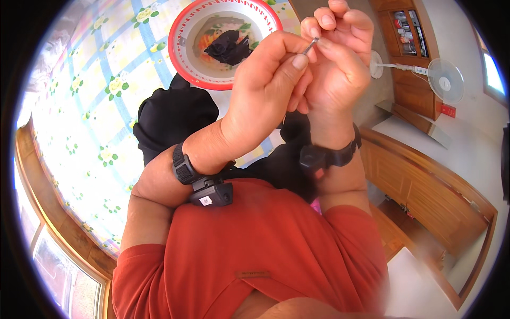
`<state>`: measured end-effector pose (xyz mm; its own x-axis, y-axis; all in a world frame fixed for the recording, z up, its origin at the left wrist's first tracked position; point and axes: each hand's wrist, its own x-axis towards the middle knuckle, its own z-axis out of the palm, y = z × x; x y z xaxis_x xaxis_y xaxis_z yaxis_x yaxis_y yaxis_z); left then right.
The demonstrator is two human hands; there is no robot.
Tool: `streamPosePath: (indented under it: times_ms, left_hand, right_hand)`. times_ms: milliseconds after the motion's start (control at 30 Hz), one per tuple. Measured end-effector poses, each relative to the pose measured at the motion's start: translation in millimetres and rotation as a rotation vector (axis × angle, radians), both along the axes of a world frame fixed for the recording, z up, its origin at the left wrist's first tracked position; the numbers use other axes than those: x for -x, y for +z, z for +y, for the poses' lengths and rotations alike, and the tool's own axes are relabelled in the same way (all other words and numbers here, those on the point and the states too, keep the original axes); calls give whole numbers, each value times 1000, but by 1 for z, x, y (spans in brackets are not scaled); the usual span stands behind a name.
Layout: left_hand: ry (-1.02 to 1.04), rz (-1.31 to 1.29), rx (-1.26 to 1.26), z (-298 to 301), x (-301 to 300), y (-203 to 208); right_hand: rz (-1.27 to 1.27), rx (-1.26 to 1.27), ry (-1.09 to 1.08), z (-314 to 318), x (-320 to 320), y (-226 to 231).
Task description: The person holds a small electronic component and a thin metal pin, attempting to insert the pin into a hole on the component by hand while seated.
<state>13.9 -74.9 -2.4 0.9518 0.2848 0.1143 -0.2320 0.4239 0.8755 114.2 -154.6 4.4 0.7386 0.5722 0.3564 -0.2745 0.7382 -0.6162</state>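
My left hand (271, 74) is closed in a pinch on a thin metal rod-like tool (307, 49), its exact kind too small to make out. Up beside it is my right hand (340, 64), palm toward me, with its thumb and forefinger meeting at the tool's tip. The other fingers of that hand curl loosely apart. Just beyond the left hand stands a white basin with a red patterned rim (178, 61). A dark, crumpled cloth-like piece (229, 48) lies in what looks like water inside it.
A checked, flowered cover (79, 122) spreads under the basin, with my black-clothed leg (175, 119) on it. To the right are a white fan (445, 80), a wooden cabinet (411, 69) and a wooden panel (425, 186). A window (69, 271) is at lower left.
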Motion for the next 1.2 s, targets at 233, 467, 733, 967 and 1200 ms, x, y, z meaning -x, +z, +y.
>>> streamPosePath:
  times_ms: [233, 467, 733, 967, 1200]
  left_hand:
    - [9, 17, -76, 2, -1, 1]
    - [-66, 103, 1, 3, -2, 3]
    - [-104, 119, 128, 2, -3, 4]
    - [-94, 125, 126, 1, -3, 3]
    - [-137, 124, 188, 3, 0, 5]
  right_hand:
    - [151, 78, -202, 9, 8, -3]
    - [-63, 153, -305, 6, 5, -2]
    - [-154, 177, -359, 2, 6, 0]
    - [-253, 151, -359, 2, -2, -8]
    - [-287, 177, -365, 3, 3, -7]
